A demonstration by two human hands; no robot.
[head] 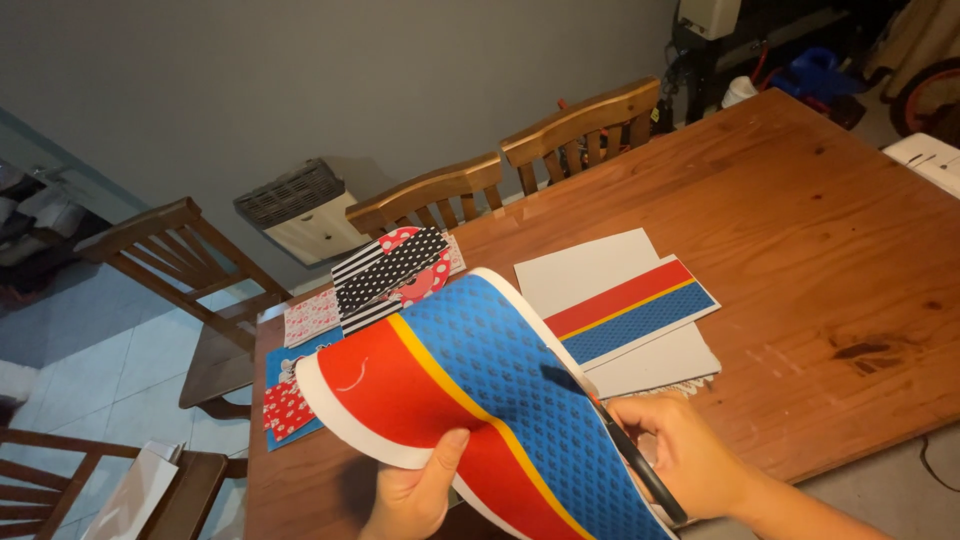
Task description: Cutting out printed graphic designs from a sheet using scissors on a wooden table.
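My left hand (415, 495) pinches the lower edge of a curled sheet of paper (470, 390) with red, yellow and blue bands and a white border, holding it up above the wooden table (820, 220). My right hand (690, 450) grips black scissors (630, 455), whose blades meet the sheet's right edge along the blue band. A flat sheet with the same red, yellow and blue bands (630, 305) lies on grey card just behind the hands.
Patterned papers (385, 275), black-and-white striped, dotted and red, lie at the table's left end. Wooden chairs (575, 125) stand along the far side, another (165, 250) at the left. A white heater (300, 210) sits against the grey wall.
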